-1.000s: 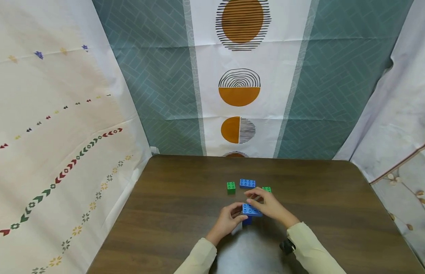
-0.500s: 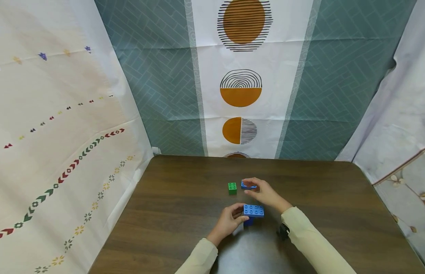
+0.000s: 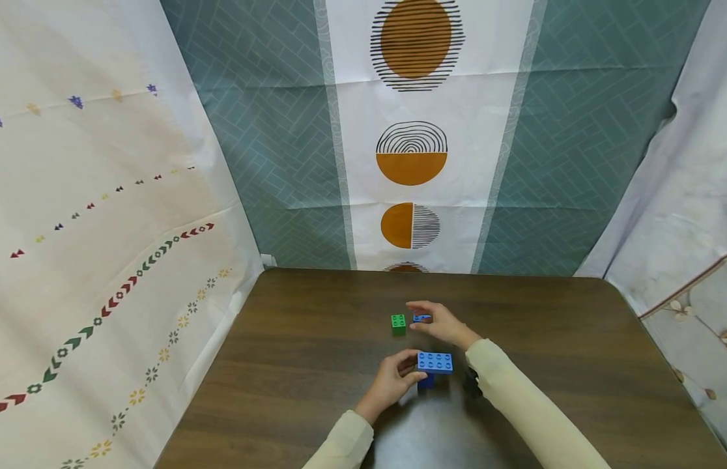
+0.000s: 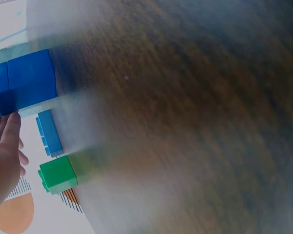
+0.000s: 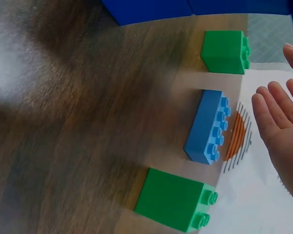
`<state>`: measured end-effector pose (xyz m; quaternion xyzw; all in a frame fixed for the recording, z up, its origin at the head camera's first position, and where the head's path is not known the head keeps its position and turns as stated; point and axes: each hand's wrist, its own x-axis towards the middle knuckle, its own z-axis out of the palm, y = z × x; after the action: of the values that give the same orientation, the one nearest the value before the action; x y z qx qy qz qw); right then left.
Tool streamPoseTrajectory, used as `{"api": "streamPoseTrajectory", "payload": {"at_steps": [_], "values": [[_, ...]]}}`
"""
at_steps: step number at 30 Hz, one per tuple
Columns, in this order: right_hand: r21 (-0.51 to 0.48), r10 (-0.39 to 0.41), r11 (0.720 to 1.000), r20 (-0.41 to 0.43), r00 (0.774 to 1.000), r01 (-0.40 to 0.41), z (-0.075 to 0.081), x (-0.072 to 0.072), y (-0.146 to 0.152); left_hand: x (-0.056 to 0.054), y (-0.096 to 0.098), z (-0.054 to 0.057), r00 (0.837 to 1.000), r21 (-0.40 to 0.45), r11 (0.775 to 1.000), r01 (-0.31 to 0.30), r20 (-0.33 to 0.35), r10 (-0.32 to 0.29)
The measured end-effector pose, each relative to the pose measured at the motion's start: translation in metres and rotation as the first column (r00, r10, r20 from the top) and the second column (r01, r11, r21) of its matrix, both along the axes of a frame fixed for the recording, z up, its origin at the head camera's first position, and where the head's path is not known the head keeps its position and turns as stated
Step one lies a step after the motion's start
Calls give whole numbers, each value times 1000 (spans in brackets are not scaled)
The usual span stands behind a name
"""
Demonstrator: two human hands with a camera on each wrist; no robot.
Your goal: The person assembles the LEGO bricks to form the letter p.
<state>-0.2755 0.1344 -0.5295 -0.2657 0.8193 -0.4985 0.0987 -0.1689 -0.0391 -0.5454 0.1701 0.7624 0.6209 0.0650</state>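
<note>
My left hand point(image 3: 389, 381) grips a stack of blue bricks point(image 3: 435, 362) by its left side, close over the table. The top brick is lighter and overhangs the darker part below. In the left wrist view, fingers point(image 4: 10, 129) lie against the stack's underside edge. My right hand point(image 3: 442, 326) holds nothing; its fingers are spread over the low blue brick point(image 3: 421, 318) at the back, partly covering it. A green brick point(image 3: 398, 324) stands just left of that brick. Another green brick point(image 5: 171, 200), seen in the right wrist view, is hidden behind the right hand in the head view.
The brown wooden table point(image 3: 281, 391) runs back to a patterned cloth point(image 3: 410, 98). White cloths hang at the left point(image 3: 105, 195) and right sides. A dark device sits at the right wrist.
My right hand has left the blue stack and moved forward and left to the low blue brick, covering the right green brick. The left hand stays on the stack.
</note>
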Motion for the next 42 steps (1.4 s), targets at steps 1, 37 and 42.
{"api": "streamPoseTrajectory", "payload": {"at_steps": [1,37,42], "values": [[-2,3,1000,11,1000,-3,-1,-1,-1,2,0,5,1000,0,1000,-1,0,1],[191,-58,981,85,995,41,-21,-4,-25,-9,0,-23,999,-3,1000,10,-31,-10],[170,-53,985,87,995,38,-23,-4,-26,-10,-2,-23,1000,-8,1000,11,-25,-11]]}}
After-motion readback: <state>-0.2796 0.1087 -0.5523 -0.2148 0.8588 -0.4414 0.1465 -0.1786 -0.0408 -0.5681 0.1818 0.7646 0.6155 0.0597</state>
